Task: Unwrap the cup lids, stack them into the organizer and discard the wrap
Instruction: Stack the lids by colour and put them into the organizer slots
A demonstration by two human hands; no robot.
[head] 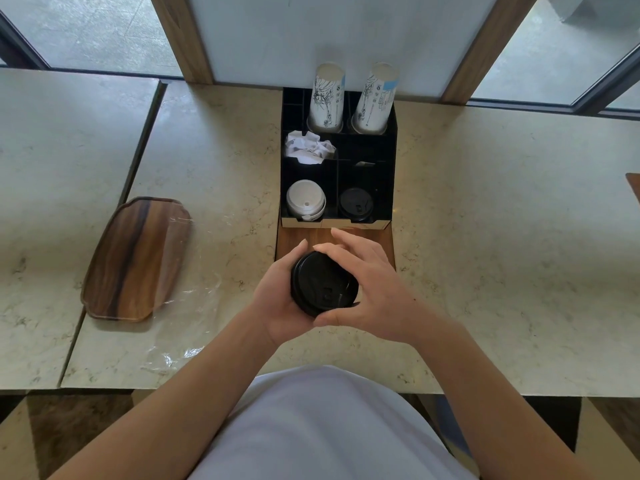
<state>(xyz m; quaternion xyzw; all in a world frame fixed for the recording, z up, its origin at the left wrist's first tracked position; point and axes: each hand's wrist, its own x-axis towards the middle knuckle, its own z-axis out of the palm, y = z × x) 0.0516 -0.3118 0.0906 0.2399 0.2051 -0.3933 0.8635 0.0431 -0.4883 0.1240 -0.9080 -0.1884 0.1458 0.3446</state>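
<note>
Both hands hold a stack of black lids [323,284] above the near edge of the table [485,237], in front of the organizer [389,168]; the left hand [277,303] cups the stack from below and the side, its fingers curled round the far rim, one fingertip showing above it; the right hand [370,289] grips from the other side, thumb pressed against the near rim and fingers spread over the far edge, the index finger stretched toward the organizer.

The organizer is a black divided box standing on a wooden board [294,242]; its front left compartment holds white lids [305,200], its front right compartment holds black lids [356,203]; behind the white lids lies crumpled white paper [309,147]; at the back stand two tall stacks of paper cups [327,97], leaning slightly away. To the left a wooden tray [135,258] lies on the table, and clear plastic wrap [180,327] lies spread flat beside and partly under it, well apart from the hands.

The held stack is tilted, its top face turned up toward the camera; its axis leans toward the person; the drinking tab sits toward the near right.
</note>
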